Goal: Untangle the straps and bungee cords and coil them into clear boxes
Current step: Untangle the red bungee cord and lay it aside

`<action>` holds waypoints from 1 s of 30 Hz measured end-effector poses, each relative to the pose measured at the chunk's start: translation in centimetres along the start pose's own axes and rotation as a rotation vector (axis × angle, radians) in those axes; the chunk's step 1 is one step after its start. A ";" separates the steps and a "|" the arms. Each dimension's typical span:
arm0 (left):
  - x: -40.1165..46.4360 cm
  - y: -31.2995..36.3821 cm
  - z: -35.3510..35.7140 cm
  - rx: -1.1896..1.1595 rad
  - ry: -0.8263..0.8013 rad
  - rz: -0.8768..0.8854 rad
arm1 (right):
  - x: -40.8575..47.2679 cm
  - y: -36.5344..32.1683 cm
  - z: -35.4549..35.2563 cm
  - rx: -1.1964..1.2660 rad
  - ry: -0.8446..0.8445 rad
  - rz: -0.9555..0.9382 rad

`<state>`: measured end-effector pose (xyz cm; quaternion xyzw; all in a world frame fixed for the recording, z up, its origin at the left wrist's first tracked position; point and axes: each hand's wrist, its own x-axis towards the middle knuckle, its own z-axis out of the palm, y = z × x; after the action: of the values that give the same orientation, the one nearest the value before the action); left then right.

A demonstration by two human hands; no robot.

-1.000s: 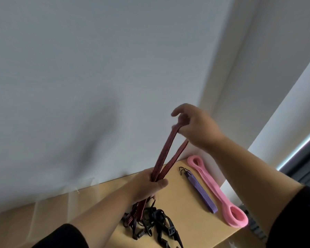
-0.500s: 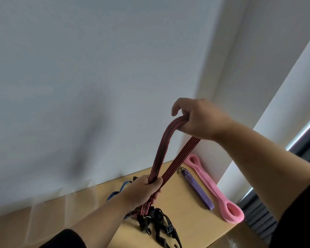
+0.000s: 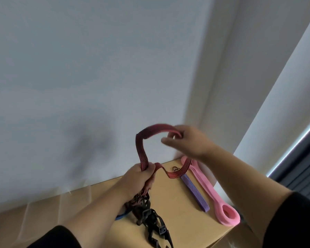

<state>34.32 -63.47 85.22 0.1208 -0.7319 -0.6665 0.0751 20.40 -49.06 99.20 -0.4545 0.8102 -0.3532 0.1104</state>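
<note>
Bare tabletop (image 3: 175, 197) between tangle (image 3: 147, 215) (black straps) and purple cord (image 3: 195, 192)

Brightness: even, soft daylight, moderately bright
Source: a bright strip at the window edge (image 3: 293, 149) on the right
Shadows: a diffuse grey patch on the wall (image 3: 89, 138) left of the hands; faint shading under the pink band (image 3: 204, 183)
Glare: only along the bright strip
Blur: the right hand (image 3: 188, 142) smeared by motion; the left hand (image 3: 138, 178) sharper
Distortion: wide-angle, wall corner and window frame lean strongly
</note>
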 end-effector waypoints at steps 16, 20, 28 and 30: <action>1.8 6.0 3.3 -0.641 0.313 -0.029 | -4.8 11.2 12.1 -0.212 -0.347 -0.023; 1.1 5.4 3.2 -0.723 0.262 -0.028 | -4.3 11.4 12.8 -0.130 -0.377 -0.138; 0.0 3.0 2.5 -0.369 0.335 -0.116 | -3.8 9.8 12.2 -0.048 -0.446 -0.193; 0.0 2.2 2.6 -0.335 0.401 -0.158 | -3.7 9.4 12.0 0.132 -0.411 -0.121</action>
<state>33.45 -60.78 87.17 0.2930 -0.5702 -0.7448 0.1853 22.26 -48.51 83.66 -0.5564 0.7170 -0.3116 0.2814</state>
